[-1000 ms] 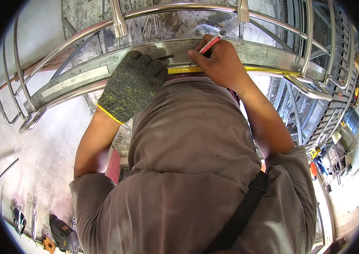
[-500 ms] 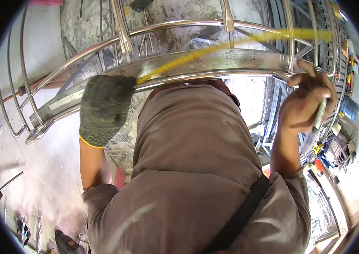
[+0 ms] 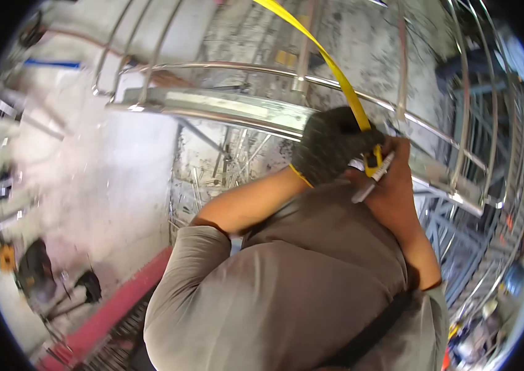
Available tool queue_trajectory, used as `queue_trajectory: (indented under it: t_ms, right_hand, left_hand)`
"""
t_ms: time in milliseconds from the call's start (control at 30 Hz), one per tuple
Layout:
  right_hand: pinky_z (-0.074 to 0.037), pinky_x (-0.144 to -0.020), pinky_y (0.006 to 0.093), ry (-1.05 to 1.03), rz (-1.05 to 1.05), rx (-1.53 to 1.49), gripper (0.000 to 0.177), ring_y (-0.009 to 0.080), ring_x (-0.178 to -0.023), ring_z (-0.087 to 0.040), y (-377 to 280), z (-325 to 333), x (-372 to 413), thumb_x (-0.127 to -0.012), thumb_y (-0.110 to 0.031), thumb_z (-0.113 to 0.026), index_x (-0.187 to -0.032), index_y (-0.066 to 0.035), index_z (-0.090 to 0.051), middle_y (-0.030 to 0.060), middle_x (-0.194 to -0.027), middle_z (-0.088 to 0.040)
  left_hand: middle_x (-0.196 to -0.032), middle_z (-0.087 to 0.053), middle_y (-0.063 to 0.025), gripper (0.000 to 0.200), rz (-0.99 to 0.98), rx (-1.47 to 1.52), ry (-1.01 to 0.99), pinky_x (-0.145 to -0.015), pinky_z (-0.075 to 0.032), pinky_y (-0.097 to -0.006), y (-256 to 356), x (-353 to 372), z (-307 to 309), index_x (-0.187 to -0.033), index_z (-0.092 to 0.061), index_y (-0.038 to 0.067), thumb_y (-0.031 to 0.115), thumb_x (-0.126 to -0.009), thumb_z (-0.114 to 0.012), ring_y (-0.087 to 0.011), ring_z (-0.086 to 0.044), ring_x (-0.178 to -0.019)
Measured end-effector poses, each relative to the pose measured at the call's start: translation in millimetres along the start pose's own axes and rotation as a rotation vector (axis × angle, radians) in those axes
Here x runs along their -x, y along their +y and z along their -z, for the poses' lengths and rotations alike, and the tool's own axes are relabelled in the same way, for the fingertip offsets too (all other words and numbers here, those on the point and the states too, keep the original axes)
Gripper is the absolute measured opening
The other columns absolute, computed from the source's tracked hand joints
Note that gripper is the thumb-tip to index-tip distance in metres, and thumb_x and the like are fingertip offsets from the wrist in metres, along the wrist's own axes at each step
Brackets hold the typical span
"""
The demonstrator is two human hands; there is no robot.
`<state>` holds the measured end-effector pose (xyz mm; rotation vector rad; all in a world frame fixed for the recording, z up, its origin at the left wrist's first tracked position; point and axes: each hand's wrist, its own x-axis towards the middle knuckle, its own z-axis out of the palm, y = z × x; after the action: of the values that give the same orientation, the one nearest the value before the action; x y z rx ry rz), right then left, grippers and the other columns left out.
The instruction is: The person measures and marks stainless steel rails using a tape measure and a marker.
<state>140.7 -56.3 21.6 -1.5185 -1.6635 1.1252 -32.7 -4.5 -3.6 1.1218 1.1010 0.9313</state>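
Note:
My left hand [image 3: 330, 145], in a dark knitted glove with a yellow edge, is closed around a tape measure [image 3: 372, 159] whose yellow blade [image 3: 330, 59] curves up and away to the top of the view. My right hand [image 3: 391, 182] is bare and closed beside it, with a whitish pen-like marker [image 3: 373, 179] between its fingers. Both hands meet in front of my shirt, over the near rail of a shiny metal tube frame [image 3: 231, 119]. A flat metal bar [image 3: 225, 104] lies along the rail, left of my gloved hand.
Upright tubes [image 3: 464, 99] rise at the right, with blue-grey metal framing [image 3: 453, 241] below. Dark tools [image 3: 39, 272] lie on the floor at the lower left, near a red beam [image 3: 107, 309]. A blue strip [image 3: 51, 63] lies at the upper left.
My left hand has moved right and my right hand inward, so they now meet. The yellow blade now runs upward from them instead of across the frame. The view has turned.

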Motion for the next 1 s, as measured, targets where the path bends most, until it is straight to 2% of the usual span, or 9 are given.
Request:
queue_trajectory:
  t_ms: [100,267,400,467,600,700,800,833,1000]
  right_hand:
    - [-0.054,-0.08,0.044,-0.042,-0.034,0.047,0.054,0.0314,-0.085,-0.063,26.8,7.3,8.4,-0.089,-0.009,-0.087,-0.12,-0.006,-0.043,0.0146,-0.097,-0.059]
    - [-0.051,-0.078,0.0387,-0.279,-0.035,0.033,0.036,0.024,-0.083,-0.057,61.9,19.7,34.7,-0.096,-0.007,-0.076,-0.115,-0.007,-0.045,0.0121,-0.092,-0.054]
    - [-0.053,-0.076,0.0414,-0.243,-0.028,-0.028,0.027,0.0264,-0.08,-0.062,98.7,10.3,56.3,-0.1,-0.014,-0.074,-0.109,-0.005,-0.05,0.0126,-0.087,-0.059]
    - [-0.055,-0.079,0.0412,-0.269,-0.117,-0.105,0.029,0.0275,-0.085,-0.067,95.8,13.5,61.3,-0.097,-0.014,-0.077,-0.109,-0.005,-0.052,0.0144,-0.089,-0.064]
    - [-0.056,-0.075,0.0448,-0.18,0.032,-0.026,0.026,0.0363,-0.08,-0.071,115.1,15.4,66.6,-0.094,-0.009,-0.073,-0.11,-0.004,-0.054,0.0171,-0.087,-0.068]
    - [-0.056,-0.07,0.0456,-0.054,0.217,0.118,0.021,0.0402,-0.078,-0.073,124.5,26.5,68.7,-0.09,-0.004,-0.071,-0.105,-0.004,-0.057,0.0178,-0.084,-0.07]
    - [-0.054,-0.07,0.0455,0.014,0.105,0.18,0.018,0.039,-0.076,-0.07,119.0,47.2,75.0,-0.093,-0.001,-0.071,-0.099,-0.003,-0.054,0.0192,-0.083,-0.068]
    - [-0.052,-0.067,0.0439,0.052,0.13,0.189,0.021,0.0368,-0.072,-0.068,119.3,52.0,77.1,-0.093,0.0,-0.071,-0.096,-0.004,-0.051,0.0179,-0.08,-0.065]
    - [-0.054,-0.067,0.0449,0.145,-0.035,0.371,0.021,0.0393,-0.071,-0.069,105.1,42.0,77.2,-0.092,0.002,-0.071,-0.096,-0.004,-0.051,0.0198,-0.08,-0.068]
  left_hand:
    - [-0.093,-0.082,-0.014,0.026,-0.119,-0.299,0.047,-0.077,-0.061,-0.04,-30.0,17.3,-5.6,-0.103,-0.081,0.002,0.026,-0.097,-0.085,-0.0259,-0.08,-0.086]
    - [-0.099,-0.079,-0.0173,0.02,0.042,-0.56,-0.075,-0.076,-0.058,-0.0458,-48.4,64.6,-22.5,-0.114,-0.08,0.006,0.021,-0.102,-0.077,-0.0321,-0.077,-0.086]
    - [-0.096,-0.077,-0.0187,0.023,-0.392,-0.789,-0.104,-0.071,-0.058,-0.0503,-86.2,90.6,-24.1,-0.118,-0.081,0.006,0.02,-0.104,-0.069,-0.0378,-0.074,-0.08]
    - [-0.096,-0.077,-0.0185,0.025,-0.464,-0.886,-0.074,-0.07,-0.059,-0.0481,-111.4,106.6,-19.9,-0.115,-0.082,0.005,0.024,-0.107,-0.07,-0.0376,-0.074,-0.08]
    - [-0.099,-0.08,-0.0157,0.03,-0.056,-0.604,-0.005,-0.076,-0.06,-0.0421,-71.8,121.3,-30.5,-0.113,-0.082,0.002,0.028,-0.111,-0.067,-0.0301,-0.075,-0.083]
    - [-0.1,-0.081,-0.0125,0.033,0.039,-0.382,-0.015,-0.086,-0.059,-0.0384,-64.6,130.5,-30.5,-0.111,-0.082,0.002,0.031,-0.111,-0.066,-0.02,-0.074,-0.092]
    - [-0.11,-0.078,-0.0174,0.026,-0.34,-0.615,-0.034,-0.089,-0.059,-0.0436,-91.3,132.6,-20.8,-0.109,-0.081,0.0,0.023,-0.105,-0.068,-0.0344,-0.074,-0.099]
    - [-0.107,-0.078,-0.0148,0.019,-0.679,-0.792,-0.064,-0.089,-0.058,-0.0452,-105.9,126.3,-10.9,-0.108,-0.081,0.002,0.016,-0.1,-0.07,-0.0334,-0.073,-0.101]
    - [-0.107,-0.072,-0.0106,0.026,-0.767,-0.947,0.021,-0.093,-0.056,-0.0441,-70.8,114.5,-13.4,-0.113,-0.078,0.01,0.014,-0.087,-0.074,-0.0304,-0.069,-0.106]
